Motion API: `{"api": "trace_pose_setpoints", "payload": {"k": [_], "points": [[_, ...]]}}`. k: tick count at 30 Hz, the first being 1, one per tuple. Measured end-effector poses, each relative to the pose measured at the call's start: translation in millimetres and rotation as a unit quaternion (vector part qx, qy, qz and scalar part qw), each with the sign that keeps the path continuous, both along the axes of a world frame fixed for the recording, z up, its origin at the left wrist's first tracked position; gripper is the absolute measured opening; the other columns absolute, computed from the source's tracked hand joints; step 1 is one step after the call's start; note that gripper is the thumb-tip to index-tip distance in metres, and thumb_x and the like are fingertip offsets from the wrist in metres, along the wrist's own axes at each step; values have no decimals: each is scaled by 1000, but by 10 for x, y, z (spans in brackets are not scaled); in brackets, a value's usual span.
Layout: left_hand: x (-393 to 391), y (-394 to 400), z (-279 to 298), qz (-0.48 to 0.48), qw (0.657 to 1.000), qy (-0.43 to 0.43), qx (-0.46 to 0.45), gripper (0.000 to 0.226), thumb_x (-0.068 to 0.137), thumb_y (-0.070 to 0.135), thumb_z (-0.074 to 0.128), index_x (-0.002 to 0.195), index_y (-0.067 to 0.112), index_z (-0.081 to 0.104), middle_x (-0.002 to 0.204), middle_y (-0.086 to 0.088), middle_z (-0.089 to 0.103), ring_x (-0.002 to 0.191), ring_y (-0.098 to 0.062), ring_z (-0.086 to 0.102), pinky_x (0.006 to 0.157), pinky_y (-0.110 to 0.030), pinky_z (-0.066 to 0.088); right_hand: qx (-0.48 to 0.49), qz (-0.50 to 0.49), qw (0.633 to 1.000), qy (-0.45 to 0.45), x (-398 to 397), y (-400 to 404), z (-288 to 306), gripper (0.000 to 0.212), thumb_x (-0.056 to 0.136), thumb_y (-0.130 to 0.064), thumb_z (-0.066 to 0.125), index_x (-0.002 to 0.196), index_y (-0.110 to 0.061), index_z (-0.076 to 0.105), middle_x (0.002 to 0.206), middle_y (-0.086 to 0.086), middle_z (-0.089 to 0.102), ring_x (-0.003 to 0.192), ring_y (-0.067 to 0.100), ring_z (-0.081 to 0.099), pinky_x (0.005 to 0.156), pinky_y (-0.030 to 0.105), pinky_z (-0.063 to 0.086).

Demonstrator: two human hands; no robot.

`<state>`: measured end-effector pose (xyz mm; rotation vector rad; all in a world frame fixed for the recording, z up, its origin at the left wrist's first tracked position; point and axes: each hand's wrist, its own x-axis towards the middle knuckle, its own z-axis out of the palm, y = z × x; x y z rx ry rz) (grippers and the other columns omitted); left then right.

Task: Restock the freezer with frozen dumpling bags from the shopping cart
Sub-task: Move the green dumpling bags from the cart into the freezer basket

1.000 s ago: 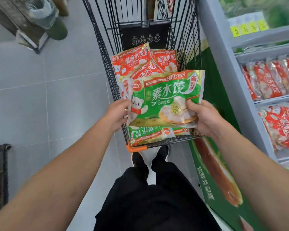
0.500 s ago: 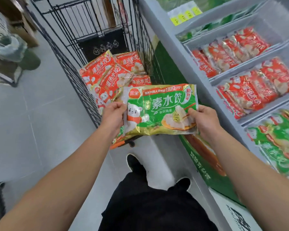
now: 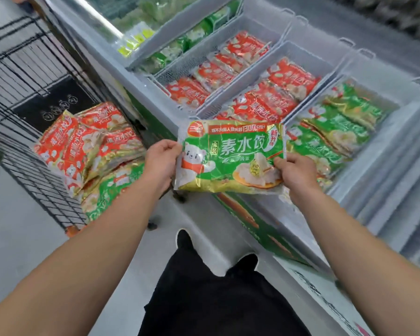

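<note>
Gripping a green dumpling bag [image 3: 230,157] at both short ends: left hand [image 3: 161,163] curled round the left edge, thumb on the printed face; right hand [image 3: 295,173] pinching the lower right corner. Held flat and face-up over the near rim of the freezer [image 3: 155,93], just short of the basket [image 3: 383,146] of matching green bags (the nearest one on the freezer's right). Two baskets of red bags [image 3: 260,105] beyond. Left of the freezer, touching its side, the shopping cart [image 3: 34,166], loaded with red bags above green ones.
</note>
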<state>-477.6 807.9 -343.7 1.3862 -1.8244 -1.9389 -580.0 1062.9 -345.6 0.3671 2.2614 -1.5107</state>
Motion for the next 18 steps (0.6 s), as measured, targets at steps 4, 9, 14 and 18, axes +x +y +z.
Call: {"api": "trace_pose_setpoints", "payload": {"k": [4, 9, 14, 18], "points": [[-493, 345, -13, -47, 997, -23, -64, 17, 92, 9, 62, 77, 16, 64, 81, -8, 68, 80, -26, 64, 66, -36, 55, 7, -29, 999, -15, -278, 442, -84, 25, 85, -14, 68, 61, -16, 64, 62, 0, 61, 62, 20, 56, 60, 31, 42], [-1226, 768, -107, -146, 983, -34, -105, 23, 90, 10, 63, 71, 20, 60, 69, 0, 61, 67, -18, 55, 61, -30, 44, 18, -99, 994, -31, -663, 882, -215, 16, 86, -18, 67, 73, -10, 71, 70, 4, 68, 66, 21, 60, 62, 32, 45], [-2141, 1117, -402, -244, 959, -47, -134, 25, 88, 10, 64, 68, 22, 58, 69, 2, 60, 64, -15, 52, 63, -31, 44, 51, -186, 980, -51, -1096, 1237, -438, 17, 86, -21, 66, 71, -18, 72, 73, 1, 73, 70, 20, 66, 63, 31, 47], [-2880, 1396, -695, -346, 917, -71, -185, 14, 91, 16, 64, 77, 19, 62, 72, 2, 62, 69, -17, 57, 68, -32, 49, 76, -241, 964, -82, -1371, 1388, -697, 16, 79, -20, 61, 74, -7, 69, 77, 12, 72, 74, 27, 70, 64, 40, 54]]}}
